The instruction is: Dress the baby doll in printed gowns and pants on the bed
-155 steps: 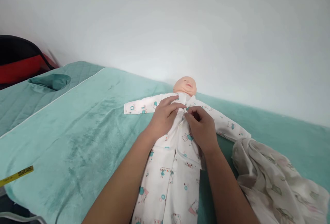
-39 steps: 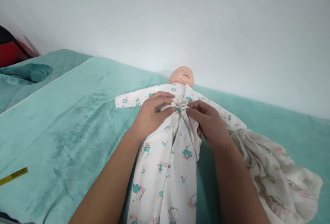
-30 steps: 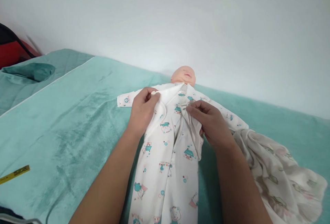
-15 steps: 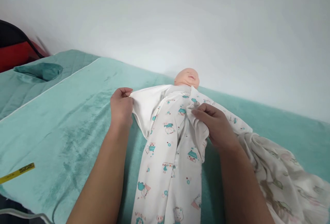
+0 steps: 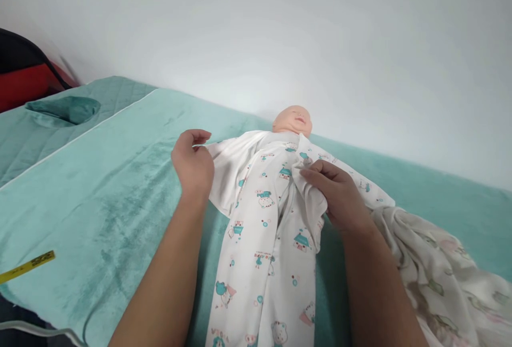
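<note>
A baby doll lies on its back, dressed in a white baby romper printed with small bears and houses. The romper's front is parted at the chest, with a flap folded out to each side. My right hand pinches the edge of the right flap between thumb and fingertips. Beside the flap on the left is my left hand, its fingers loosely bent and apart, no cloth visibly gripped. Part of that flap lies behind the left wrist.
A teal plush cover spreads under the doll up to a white wall. To the right lies a crumpled floral cloth. A yellow strip and a pale cable are at lower left; a red and black item stands farther back.
My left hand has let go of the left flap, its fingers opening, and the flap has dropped back slightly. My right hand keeps its pinch on the right flap.
</note>
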{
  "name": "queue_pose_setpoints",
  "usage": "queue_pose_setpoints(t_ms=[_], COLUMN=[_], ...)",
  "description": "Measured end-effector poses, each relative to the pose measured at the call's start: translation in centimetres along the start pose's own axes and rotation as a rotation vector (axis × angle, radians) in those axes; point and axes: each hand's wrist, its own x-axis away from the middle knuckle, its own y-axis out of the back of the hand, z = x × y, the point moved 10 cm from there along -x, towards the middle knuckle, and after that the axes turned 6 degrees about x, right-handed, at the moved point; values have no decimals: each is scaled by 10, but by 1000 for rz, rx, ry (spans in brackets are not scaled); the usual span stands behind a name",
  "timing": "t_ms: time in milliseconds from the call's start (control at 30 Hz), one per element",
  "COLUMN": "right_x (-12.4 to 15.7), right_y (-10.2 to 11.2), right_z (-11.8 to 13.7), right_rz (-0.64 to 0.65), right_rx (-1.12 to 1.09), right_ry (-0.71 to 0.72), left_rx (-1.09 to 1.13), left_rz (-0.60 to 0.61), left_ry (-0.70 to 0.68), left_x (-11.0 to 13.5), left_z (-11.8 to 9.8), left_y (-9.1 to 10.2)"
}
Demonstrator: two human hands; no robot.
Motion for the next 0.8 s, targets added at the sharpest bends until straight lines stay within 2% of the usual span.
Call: queue_pose_setpoints(t_ms=[167,300,433,567,633,700,767,800], right_x=[0,-3,-4,-1,0,4,15,22], right_y=[-1,0,-1,-3,10,35,62,72], right_z=[-2,-7,-8,-6,-5,-4,-2,-2], right_rz=[-4,5,63,112,18,-177,-368,-421], right_rx=[10,-59,-89,-73,-122,-128,12,118], right_ry=[-9,-4,25,46,77,121,150,152], left_rx=[-148,-252,-464,-679,-750,-776,-769,-758], left_rz=[264,432,542,628,631,622,614,607], left_ry=[-260,-443,-411,-323,-245,-172,-137,-133], left_x=[15,30,29,16,5,-4,-10,-12], left_z=[-22,-28,-18,-5,3,10,14,15], left_y=[-44,-87,-121,-136,-133,-126,-119,-116])
